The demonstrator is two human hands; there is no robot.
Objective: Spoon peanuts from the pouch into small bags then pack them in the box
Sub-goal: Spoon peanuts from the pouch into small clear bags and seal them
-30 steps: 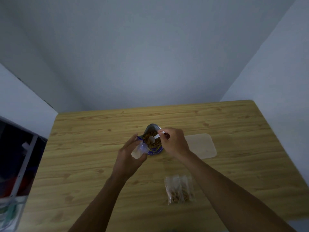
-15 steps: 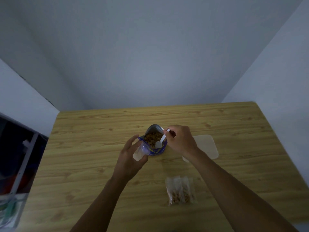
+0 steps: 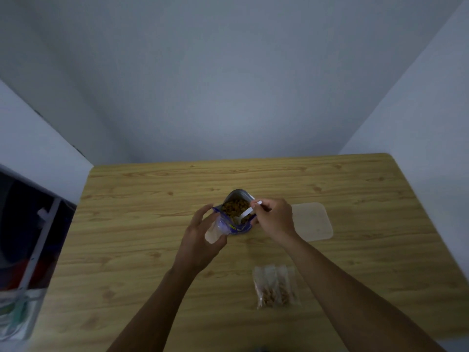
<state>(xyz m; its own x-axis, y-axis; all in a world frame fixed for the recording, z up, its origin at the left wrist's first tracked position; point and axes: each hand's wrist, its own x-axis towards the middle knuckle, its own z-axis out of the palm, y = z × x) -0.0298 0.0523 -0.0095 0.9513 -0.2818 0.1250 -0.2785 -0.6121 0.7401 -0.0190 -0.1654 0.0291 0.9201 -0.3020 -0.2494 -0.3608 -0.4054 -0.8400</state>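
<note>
Lower centre-right of frame: filled small bags [image 3: 275, 288] lie flat on the wooden table [image 3: 127, 250], peanuts visible inside, well apart from both hands. Count unclear.

Mid-frame: left hand [image 3: 200, 240] holds an empty clear bag [image 3: 215, 228] between thumb and fingers, with the upper fingers loosely extended. The bag's top touches the near-left edge of the pouch [image 3: 238, 226]. Can't tell how wide the bag mouth is.

Right hand [image 3: 274, 218] pinches the handle end of a white spoon [image 3: 245, 215]. The spoon bowl is down in the pouch mouth among the peanuts [image 3: 234, 207].

Key geometry: the spoon's long axis runs upper right to lower left, so the bowl end already points at the bag. The bag lies just left of and below the bowl. Judgement: the next move is a short lift and carry to the left over the pouch rim, which risks spilling peanuts there.

Further right: a translucent box [image 3: 312, 222] sits flat, just past the right hand. It could be a lid; can't tell.
</note>
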